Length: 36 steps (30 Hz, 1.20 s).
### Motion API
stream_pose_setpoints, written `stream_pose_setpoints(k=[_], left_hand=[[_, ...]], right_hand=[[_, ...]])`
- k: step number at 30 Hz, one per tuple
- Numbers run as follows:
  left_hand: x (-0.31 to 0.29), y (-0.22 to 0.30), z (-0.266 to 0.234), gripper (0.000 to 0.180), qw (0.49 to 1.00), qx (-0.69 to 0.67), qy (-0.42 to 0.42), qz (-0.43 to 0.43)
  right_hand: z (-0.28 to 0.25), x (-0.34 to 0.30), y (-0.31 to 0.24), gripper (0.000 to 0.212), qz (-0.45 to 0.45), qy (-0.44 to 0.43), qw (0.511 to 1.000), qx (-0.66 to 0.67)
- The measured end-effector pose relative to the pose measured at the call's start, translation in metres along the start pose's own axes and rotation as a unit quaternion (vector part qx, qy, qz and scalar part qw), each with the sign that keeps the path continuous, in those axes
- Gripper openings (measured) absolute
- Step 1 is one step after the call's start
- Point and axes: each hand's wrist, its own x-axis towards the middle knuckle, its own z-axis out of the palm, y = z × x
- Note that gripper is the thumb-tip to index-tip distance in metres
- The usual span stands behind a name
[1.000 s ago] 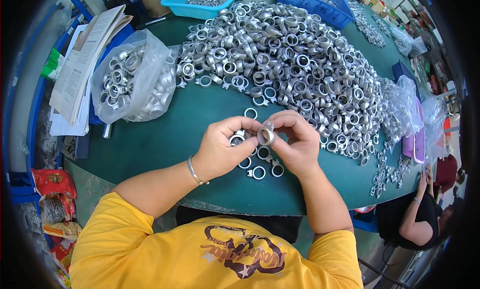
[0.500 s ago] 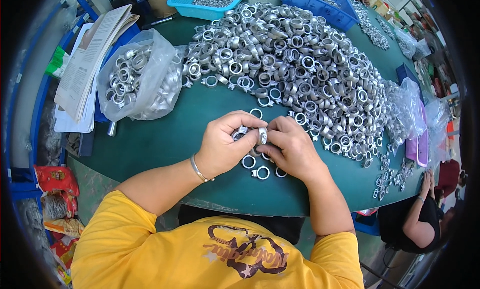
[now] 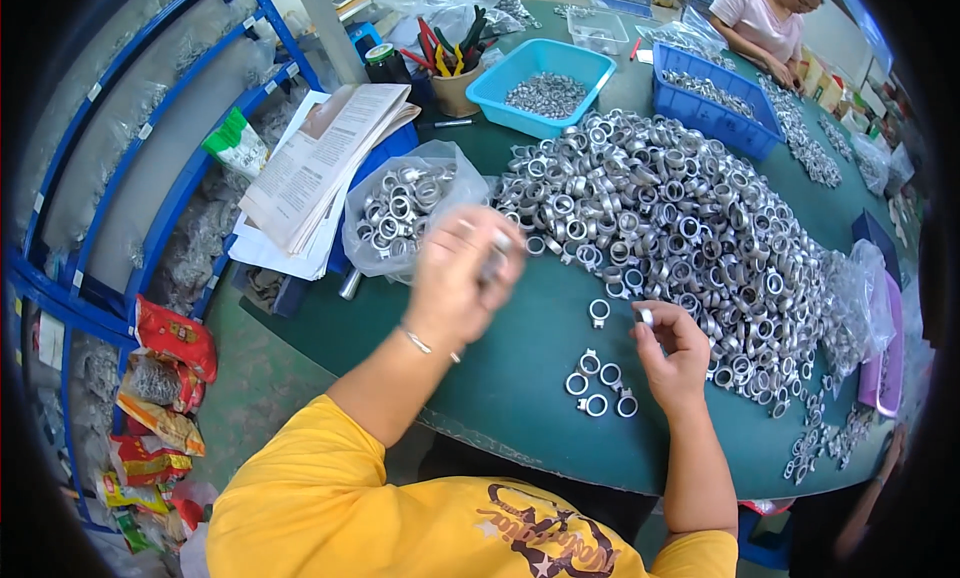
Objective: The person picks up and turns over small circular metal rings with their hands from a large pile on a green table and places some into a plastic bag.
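One ring [image 3: 645,319] sits above the worktop [image 3: 505,368], pinched in the fingertips of the right hand [image 3: 679,360], likely keeping its rim free; the blurred left hand [image 3: 462,278] curls around metal [image 3: 495,258] near the bag [image 3: 456,166], perhaps cupping several pieces.

The left hand [image 3: 460,283] was blurred, the metal pieces [image 3: 496,258] it held too smeared to count; the lower edge cut off the yellow shirt [image 3: 400,523].
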Motion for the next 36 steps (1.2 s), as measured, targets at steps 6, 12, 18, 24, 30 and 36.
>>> stream_pose_setpoints(k=[6, 12, 18, 24, 30, 36], left_hand=[[0.042, 0.041, -0.098, 0.015, 0.714, 0.650, 0.160, 0.205], [0.039, 0.027, -0.074, 0.018, 0.656, 0.649, 0.178, 0.342], [-0.005, -0.023, 0.022, 0.009, 0.858, 0.467, -0.111, 0.184], [-0.016, -0.069, 0.037, 0.015, 0.953, 0.270, -0.138, 0.016], [-0.020, -0.076, 0.034, 0.018, 0.905, 0.359, -0.160, 0.163], [-0.021, -0.076, 0.032, 0.016, 0.888, 0.387, -0.182, 0.168]], right_hand=[[0.002, 0.005, -0.008, 0.016, -0.128, -0.033, 0.988, -0.082], [-0.001, 0.003, -0.011, 0.017, -0.135, -0.050, 0.988, 0.047], [-0.004, 0.001, -0.010, 0.015, -0.190, -0.063, 0.980, -0.008], [0.000, 0.005, -0.018, 0.016, -0.267, -0.049, 0.960, -0.073], [0.005, -0.002, -0.001, 0.020, -0.036, -0.059, 0.991, 0.115], [-0.003, 0.003, -0.006, 0.022, 0.163, -0.145, 0.944, 0.249]])
